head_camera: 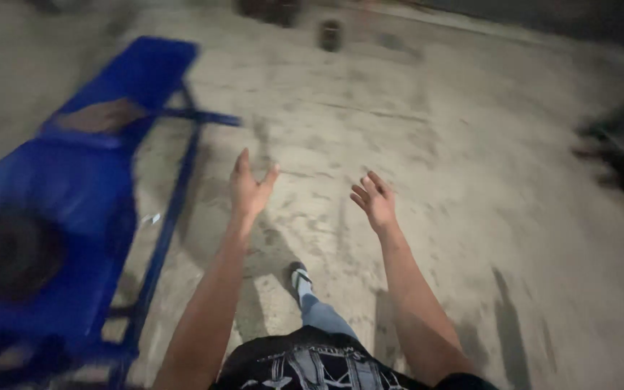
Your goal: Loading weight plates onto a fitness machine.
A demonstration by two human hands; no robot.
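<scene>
1. A blue cart (pixel 74 188) is standing on the far left, its metal frame and tub blurred by the camera's motion. I am using it as the landmark for everything else.
2. A dark round shape, perhaps a wheel (pixel 5 253), is sitting low at the cart's left end; the blur is hiding its detail.
3. A brownish patch (pixel 102 115) is lying in the upper part of the cart; what it is cannot be told.
4. The left hand (pixel 249 189) is hovering in the air just right of the cart's blue bar, fingers spread apart and palm open, holding nothing and touching nothing. The cart is the thing nearest to it.
5. A foot in a sandal (pixel 299 280) is stepping on the concrete floor (pixel 456 144), right of the cart and below the left hand, with a leg in light blue jeans above it.
6. A dark printed shirt (pixel 312 365) is showing at the bottom edge, right of the cart.
7. The right hand (pixel 375 200) is hanging in the air further right of the cart, fingers loosely curled but apart, gripping nothing.
8. A small dark can-like object (pixel 331 35) is standing on the floor far beyond the cart, near the top edge.
9. A dark blurred tangle (pixel 622 159) is lying at the far right, well apart from the cart.
</scene>
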